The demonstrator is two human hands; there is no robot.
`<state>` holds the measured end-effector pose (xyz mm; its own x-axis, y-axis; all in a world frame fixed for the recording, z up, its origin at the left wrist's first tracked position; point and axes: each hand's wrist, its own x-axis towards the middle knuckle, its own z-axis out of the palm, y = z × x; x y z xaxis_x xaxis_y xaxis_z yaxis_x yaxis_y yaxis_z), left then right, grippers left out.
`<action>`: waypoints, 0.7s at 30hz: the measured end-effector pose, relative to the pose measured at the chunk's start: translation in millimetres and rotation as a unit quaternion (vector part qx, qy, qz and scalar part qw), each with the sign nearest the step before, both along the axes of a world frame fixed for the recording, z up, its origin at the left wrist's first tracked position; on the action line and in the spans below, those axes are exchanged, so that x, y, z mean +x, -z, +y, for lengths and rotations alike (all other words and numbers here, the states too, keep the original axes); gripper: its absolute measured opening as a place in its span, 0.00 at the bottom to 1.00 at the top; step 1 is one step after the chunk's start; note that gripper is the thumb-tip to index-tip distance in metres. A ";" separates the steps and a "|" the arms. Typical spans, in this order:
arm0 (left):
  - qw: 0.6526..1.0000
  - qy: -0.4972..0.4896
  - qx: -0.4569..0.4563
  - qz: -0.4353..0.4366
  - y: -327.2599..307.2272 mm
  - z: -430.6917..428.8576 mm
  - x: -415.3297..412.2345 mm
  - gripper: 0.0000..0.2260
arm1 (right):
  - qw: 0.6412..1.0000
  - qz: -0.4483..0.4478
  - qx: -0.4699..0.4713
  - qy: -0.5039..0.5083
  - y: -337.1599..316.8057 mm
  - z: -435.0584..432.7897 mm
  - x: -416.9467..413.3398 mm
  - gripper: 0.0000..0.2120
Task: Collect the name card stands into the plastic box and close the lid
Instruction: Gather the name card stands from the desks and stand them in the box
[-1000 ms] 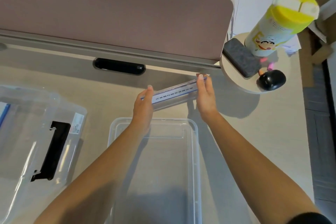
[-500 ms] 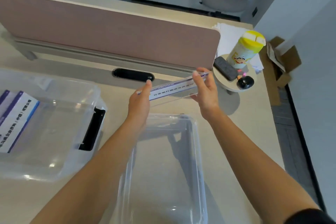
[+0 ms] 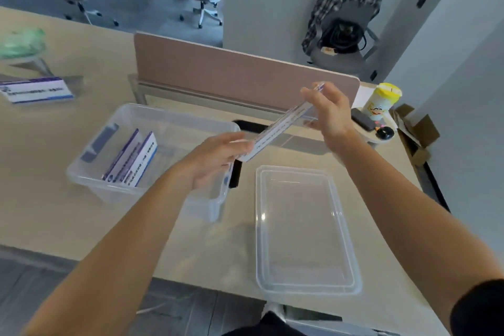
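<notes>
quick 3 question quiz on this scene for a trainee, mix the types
1. True or false: the lid is on the box.
2. How many stands lie in the box? A) none B) two C) five
3. Fill in: the stand in the air is held by ____ hands.

Key
1. False: the lid lies flat on the table beside the box.
2. B
3. Both: the left hand pinches one end and the right hand the other.
</notes>
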<state>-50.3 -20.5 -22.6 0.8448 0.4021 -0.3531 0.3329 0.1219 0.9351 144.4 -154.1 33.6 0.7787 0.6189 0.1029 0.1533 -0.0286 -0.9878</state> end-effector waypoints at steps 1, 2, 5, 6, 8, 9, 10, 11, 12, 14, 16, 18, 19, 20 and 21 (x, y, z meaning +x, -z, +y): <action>1.000 0.007 0.006 -0.001 -0.1 7.0 -15.5 0.43 | 1.000 0.006 0.000 -0.025 -4.1 7.3 -11.5 0.06; 1.000 0.013 -0.002 -0.011 -0.5 12.9 -29.7 0.46 | 0.999 0.013 0.003 -0.047 -6.9 14.8 -22.0 0.05; 0.999 0.021 -0.032 -0.038 0.4 30.2 -63.0 0.47 | 0.994 0.020 0.017 -0.105 -9.4 41.9 -45.3 0.03; 0.999 0.017 -0.033 -0.037 2.4 36.4 -72.4 0.46 | 0.993 0.018 0.018 -0.119 -8.0 53.1 -51.8 0.03; 0.999 0.018 -0.017 -0.028 6.9 47.9 -86.1 0.46 | 0.989 0.017 0.016 -0.144 -4.0 77.0 -60.7 0.03; 1.000 0.014 -0.007 -0.025 10.6 54.6 -90.0 0.45 | 0.987 0.020 0.015 -0.160 -1.8 90.3 -63.3 0.03; 1.000 0.003 0.004 -0.024 13.6 60.0 -92.6 0.44 | 0.984 0.023 0.015 -0.175 0.6 102.2 -64.4 0.03; 0.999 -0.013 0.022 -0.020 15.7 67.1 -94.9 0.44 | 0.981 0.024 0.014 -0.191 3.5 117.0 -64.5 0.03; 0.998 -0.030 0.047 -0.015 16.5 74.4 -95.8 0.45 | 0.978 0.023 0.014 -0.206 6.3 131.9 -64.2 0.04; 0.994 -0.057 0.095 0.002 15.4 89.5 -95.1 0.46 | 0.973 0.022 0.006 -0.230 10.5 160.9 -64.6 0.07; 0.991 -0.084 0.103 -0.003 13.1 102.9 -93.6 0.42 | 0.969 0.020 -0.005 -0.245 13.6 185.7 -68.4 0.13; 0.991 -0.105 0.083 -0.014 15.9 120.0 -91.3 0.35 | 0.967 0.015 -0.026 -0.252 19.5 208.0 -72.4 0.24; 0.991 -0.116 0.063 -0.022 17.5 128.9 -90.9 0.34 | 0.967 0.011 -0.039 -0.250 23.1 216.6 -75.6 0.31; 0.991 -0.124 0.040 -0.032 18.8 136.1 -91.0 0.35 | 0.968 0.010 -0.051 -0.247 25.2 222.9 -79.5 0.37; 0.991 -0.129 0.021 -0.035 20.2 143.9 -90.6 0.37 | 0.968 0.019 -0.063 -0.243 27.6 230.2 -83.8 0.40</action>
<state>-140.8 123.4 -42.8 0.7337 0.6208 -0.2761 0.2304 0.1549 0.9607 60.6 76.1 6.0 0.3951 0.9184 -0.0198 0.1431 -0.0828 -0.9862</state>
